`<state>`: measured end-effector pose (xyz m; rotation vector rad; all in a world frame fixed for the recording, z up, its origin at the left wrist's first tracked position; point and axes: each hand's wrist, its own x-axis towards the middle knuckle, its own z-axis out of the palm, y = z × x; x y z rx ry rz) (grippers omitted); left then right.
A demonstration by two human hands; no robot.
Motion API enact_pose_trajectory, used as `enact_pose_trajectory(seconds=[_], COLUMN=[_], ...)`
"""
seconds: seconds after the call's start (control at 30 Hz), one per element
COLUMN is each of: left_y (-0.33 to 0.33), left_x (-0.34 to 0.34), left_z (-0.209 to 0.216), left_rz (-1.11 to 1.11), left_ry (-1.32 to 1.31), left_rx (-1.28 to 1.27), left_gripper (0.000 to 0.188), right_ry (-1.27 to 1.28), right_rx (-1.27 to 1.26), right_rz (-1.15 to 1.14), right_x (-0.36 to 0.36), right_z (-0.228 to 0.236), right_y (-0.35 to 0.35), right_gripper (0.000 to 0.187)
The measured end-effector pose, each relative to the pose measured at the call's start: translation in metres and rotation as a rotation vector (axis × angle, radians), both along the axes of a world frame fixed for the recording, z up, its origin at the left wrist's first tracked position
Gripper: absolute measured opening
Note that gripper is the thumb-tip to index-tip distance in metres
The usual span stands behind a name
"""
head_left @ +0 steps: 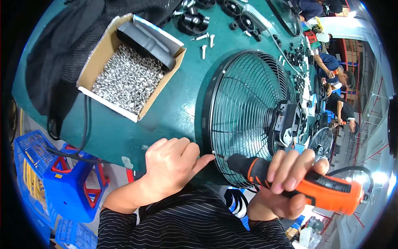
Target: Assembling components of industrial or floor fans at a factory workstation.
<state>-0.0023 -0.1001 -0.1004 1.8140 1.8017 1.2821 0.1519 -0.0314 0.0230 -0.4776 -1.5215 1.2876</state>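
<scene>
My right hand (pixel 288 178) is wrapped round an orange and black electric screwdriver (pixel 331 193). Its bit points left at the near rim of a round black wire fan guard (pixel 244 103), where a small screw head (pixel 213 152) shows. The thumb of my left hand (pixel 172 162) reaches to that same spot, beside the bit. The other left fingers are curled into the palm, so whatever they may hold is hidden. On the guard's right side sits a dark motor bracket (pixel 286 124) with a pale metal plate.
An open cardboard box (pixel 94 62) of small silver screws (pixel 128 81) stands left, a black plastic part (pixel 147 43) lying in it. Black knobs (pixel 192 21) and loose bolts (pixel 203 52) lie farther back. A blue stool (pixel 68 191) stands lower left. Other people (pixel 331 64) work along the bench at right.
</scene>
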Motion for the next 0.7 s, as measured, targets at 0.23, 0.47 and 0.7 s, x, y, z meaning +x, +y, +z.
enact_pose_trajectory(seconds=[0.23, 0.47, 0.7], left_y=[0.002, 0.021, 0.032], left_x=[-0.002, 0.017, 0.109], left_z=[0.012, 0.071, 0.102], left_rz=[-0.042, -0.286, -0.863], left_ry=[-0.051, 0.044, 0.345], left_rx=[-0.037, 0.151, 0.246], left_gripper=[0.037, 0.035, 0.048], right_ry=[0.423, 0.515, 0.364], right_rx=[-0.082, -0.01, -0.157], right_rz=[-0.08, -0.402, -0.883], right_x=[0.091, 0.257, 0.335], right_z=[0.074, 0.086, 0.001], right_y=[-0.007, -0.041, -0.09], right_gripper=[0.039, 0.029, 0.033])
